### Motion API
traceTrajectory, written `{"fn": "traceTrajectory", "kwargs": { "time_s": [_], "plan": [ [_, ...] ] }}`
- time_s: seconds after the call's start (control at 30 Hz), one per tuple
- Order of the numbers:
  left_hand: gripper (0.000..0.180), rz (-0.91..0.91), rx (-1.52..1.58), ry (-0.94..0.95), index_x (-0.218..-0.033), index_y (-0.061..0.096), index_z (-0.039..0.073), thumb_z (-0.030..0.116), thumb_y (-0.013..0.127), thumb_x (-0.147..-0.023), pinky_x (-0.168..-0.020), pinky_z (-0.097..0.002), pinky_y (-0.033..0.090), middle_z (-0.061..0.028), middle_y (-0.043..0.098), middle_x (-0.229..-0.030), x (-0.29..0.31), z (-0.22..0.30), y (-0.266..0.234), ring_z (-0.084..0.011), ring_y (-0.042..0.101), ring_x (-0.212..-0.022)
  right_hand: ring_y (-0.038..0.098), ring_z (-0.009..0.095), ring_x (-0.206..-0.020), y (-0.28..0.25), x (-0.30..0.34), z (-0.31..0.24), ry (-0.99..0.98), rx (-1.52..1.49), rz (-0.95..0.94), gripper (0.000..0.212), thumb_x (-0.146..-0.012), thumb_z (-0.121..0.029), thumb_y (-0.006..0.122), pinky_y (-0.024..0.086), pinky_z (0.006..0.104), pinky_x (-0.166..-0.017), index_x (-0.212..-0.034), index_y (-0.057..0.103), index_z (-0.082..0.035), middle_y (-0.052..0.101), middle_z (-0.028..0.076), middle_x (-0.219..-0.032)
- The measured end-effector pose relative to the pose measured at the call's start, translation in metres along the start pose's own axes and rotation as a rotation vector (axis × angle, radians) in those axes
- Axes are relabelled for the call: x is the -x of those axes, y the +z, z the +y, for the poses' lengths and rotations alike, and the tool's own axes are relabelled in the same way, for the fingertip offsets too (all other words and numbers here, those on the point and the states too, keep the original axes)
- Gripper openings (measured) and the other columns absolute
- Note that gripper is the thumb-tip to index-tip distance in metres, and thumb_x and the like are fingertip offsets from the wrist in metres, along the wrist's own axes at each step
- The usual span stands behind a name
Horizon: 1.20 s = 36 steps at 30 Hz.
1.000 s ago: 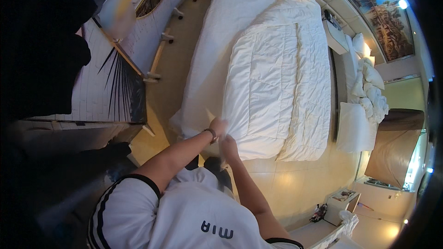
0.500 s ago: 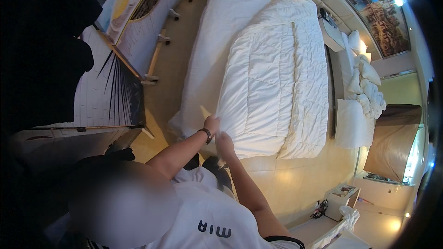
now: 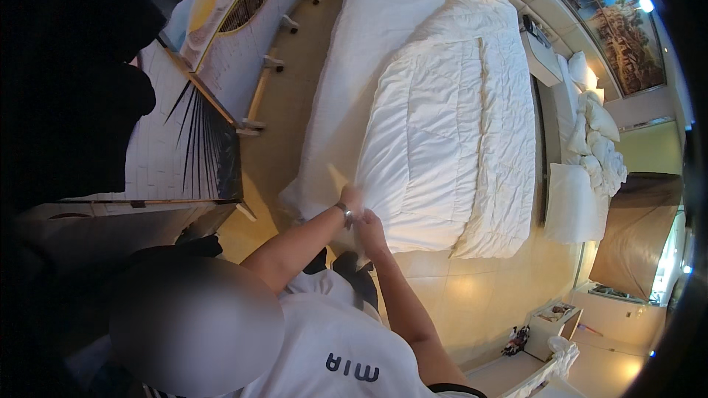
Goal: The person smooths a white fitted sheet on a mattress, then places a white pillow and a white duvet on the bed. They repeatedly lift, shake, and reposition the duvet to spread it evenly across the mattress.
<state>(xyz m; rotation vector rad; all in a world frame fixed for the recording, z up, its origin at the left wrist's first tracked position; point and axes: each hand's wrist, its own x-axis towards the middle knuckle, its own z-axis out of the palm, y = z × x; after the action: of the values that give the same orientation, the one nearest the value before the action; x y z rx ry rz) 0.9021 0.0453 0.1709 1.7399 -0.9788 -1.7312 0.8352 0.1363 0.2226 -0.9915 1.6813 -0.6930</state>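
A white quilted duvet (image 3: 435, 140) lies spread over a bed with a white sheet (image 3: 332, 110). At its near left corner, my left hand (image 3: 352, 197), with a watch on the wrist, is closed on the duvet's edge. Just below and to the right, my right hand (image 3: 371, 233) is also closed on the same corner. The two hands almost touch, and the cloth between them is bunched. My fingertips are partly hidden by the hands and the fabric. Stitched lines and wrinkles run along the duvet, with a raised fold toward its right side.
Printed panels on castors (image 3: 199, 133) stand left of the bed. A white nightstand (image 3: 542, 59) is at the far right, beside a second bed with heaped pillows and bedding (image 3: 601, 136). A low white cabinet (image 3: 553, 324) stands at the lower right. Tiled floor (image 3: 472, 291) runs between.
The whole view has shifted slightly, so the bed and room sit a little farther right. Both hands keep their hold on the duvet corner, drawn slightly closer together.
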Motion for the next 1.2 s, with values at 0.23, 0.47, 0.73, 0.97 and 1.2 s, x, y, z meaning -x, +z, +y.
{"fn": "traceTrajectory", "kwargs": {
  "time_s": [0.23, 0.47, 0.73, 0.97, 1.2],
  "plan": [
    [0.022, 0.164, 0.254, 0.322, -0.080, 0.049, -0.003, 0.019, 0.050, -0.084, -0.066, -0.0349, 0.038, -0.0060, 0.047, -0.070, 0.031, 0.048, -0.098, -0.0178, 0.041, -0.068, 0.052, 0.016, -0.083, 0.050, 0.012, -0.084, -0.186, -0.165, -0.227, 0.021, -0.084, -0.012, 0.049, 0.042, 0.0310, -0.074, -0.097, 0.052, 0.004, 0.059, 0.013, -0.089],
    [0.018, 0.392, -0.016, 0.513, -0.087, 0.053, -0.004, 0.011, 0.043, -0.089, -0.073, -0.0273, 0.039, -0.0051, 0.055, -0.080, 0.028, 0.048, -0.215, -0.0138, 0.048, -0.075, 0.051, 0.022, -0.086, 0.160, -0.017, -0.063, -0.515, -0.156, -0.234, 0.036, -0.083, -0.011, 0.050, 0.041, 0.0330, -0.081, -0.116, 0.044, 0.002, 0.058, 0.013, -0.091],
    [0.025, 0.446, -0.847, 0.163, -0.089, 0.053, -0.003, 0.019, 0.043, -0.085, -0.072, -0.0422, 0.042, -0.0259, 0.056, -0.089, -0.065, -0.069, -0.214, -0.0409, 0.053, -0.087, 0.059, 0.024, -0.083, 0.024, -0.014, 0.127, 0.202, 0.083, -0.078, 0.029, -0.067, -0.016, 0.064, 0.048, 0.0333, -0.073, -0.095, 0.063, -0.007, 0.061, 0.011, -0.093],
    [0.036, 0.110, -0.844, -0.206, -0.114, 0.049, 0.000, 0.017, 0.045, -0.082, -0.087, -0.0419, 0.040, -0.0229, 0.050, -0.117, -0.068, -0.141, -0.165, -0.0391, 0.049, -0.104, 0.052, 0.023, -0.053, -0.083, 0.035, 0.233, 0.766, -0.816, 0.631, 0.016, -0.078, -0.012, 0.054, 0.046, 0.0362, -0.046, -0.091, 0.054, -0.002, 0.051, 0.012, -0.071],
    [0.037, -0.506, -0.997, -0.358, -0.121, 0.045, 0.004, 0.016, 0.050, -0.086, -0.049, -0.0282, 0.044, -0.0108, 0.059, -0.082, 0.018, -0.154, -0.110, -0.0175, 0.055, -0.060, 0.037, 0.032, -0.114, -0.083, -0.001, 0.273, 0.618, -1.331, 0.674, 0.066, -0.077, -0.024, 0.064, 0.036, 0.0525, -0.088, -0.130, 0.026, -0.013, 0.036, 0.013, -0.125]
  ]
}}
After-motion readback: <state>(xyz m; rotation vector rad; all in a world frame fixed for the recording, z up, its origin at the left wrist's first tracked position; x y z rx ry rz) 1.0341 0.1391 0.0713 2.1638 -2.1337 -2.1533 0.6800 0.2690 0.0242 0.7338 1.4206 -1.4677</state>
